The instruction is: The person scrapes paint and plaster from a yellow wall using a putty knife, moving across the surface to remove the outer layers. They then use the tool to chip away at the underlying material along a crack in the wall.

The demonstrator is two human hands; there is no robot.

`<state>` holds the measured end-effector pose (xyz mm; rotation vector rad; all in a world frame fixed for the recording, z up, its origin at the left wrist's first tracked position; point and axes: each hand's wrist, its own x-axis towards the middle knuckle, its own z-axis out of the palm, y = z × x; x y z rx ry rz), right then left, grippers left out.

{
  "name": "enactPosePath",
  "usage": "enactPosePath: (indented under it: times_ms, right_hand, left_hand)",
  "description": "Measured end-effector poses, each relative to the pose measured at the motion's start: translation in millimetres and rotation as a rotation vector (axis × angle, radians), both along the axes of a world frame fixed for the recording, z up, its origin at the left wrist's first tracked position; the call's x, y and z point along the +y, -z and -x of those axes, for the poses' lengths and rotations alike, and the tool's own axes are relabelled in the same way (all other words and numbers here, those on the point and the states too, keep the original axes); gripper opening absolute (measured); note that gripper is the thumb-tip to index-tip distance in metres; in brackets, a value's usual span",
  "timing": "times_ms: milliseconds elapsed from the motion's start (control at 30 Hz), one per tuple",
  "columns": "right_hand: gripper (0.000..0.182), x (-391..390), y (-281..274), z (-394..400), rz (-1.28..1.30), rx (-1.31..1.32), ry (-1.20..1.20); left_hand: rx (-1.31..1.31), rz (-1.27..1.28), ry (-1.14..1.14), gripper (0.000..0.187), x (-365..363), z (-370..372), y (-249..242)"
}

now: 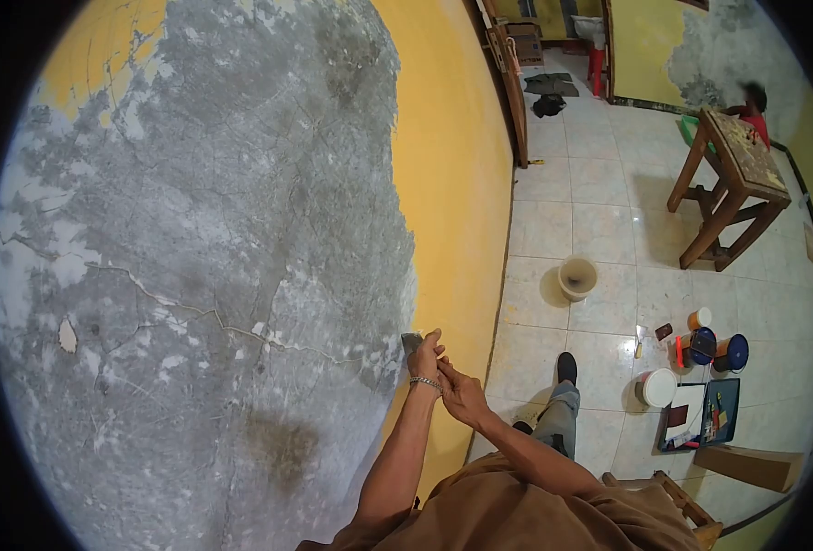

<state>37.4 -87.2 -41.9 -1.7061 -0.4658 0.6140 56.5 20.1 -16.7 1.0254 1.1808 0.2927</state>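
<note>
A putty knife [411, 342] has its dark, flat blade against the wall, where bare grey plaster [269, 202] meets yellow paint [443, 184]. My left hand [427, 356], with a bracelet at the wrist, is closed around the tool just behind the blade. Just below it, my right hand [463, 397] is also closed, its fingers pressed against the left hand at the handle end. The handle itself is hidden by my fingers. A thin crack [214, 315] runs across the grey plaster toward the blade.
A bucket [576, 278] stands on the tiled floor. To the right are lidded tubs [656, 387], an open tool case [721, 411] and a wooden table [745, 156]. Another person [756, 112] is beyond the table. A wooden stool [687, 505] is behind me.
</note>
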Motion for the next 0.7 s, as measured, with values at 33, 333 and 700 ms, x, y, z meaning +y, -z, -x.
enactPosePath:
  times_ms: [33,333,700]
  right_hand:
    - [0.033,-0.9,1.7,-0.9,0.014,-0.052,0.022]
    - [0.035,-6.3,-11.8,-6.3,0.162,0.072,-0.070]
    - [0.033,6.6,12.3,-12.7,0.067,0.014,0.045]
  left_hand:
    - [0.090,-0.009,-0.017,0.027,-1.7,-3.4,0.0]
    - [-0.047,0.205,-0.088,0.027,13.8,9.9,23.4]
    - [-0.035,-0.013,0.011,0.033,15.5,-15.6,28.7]
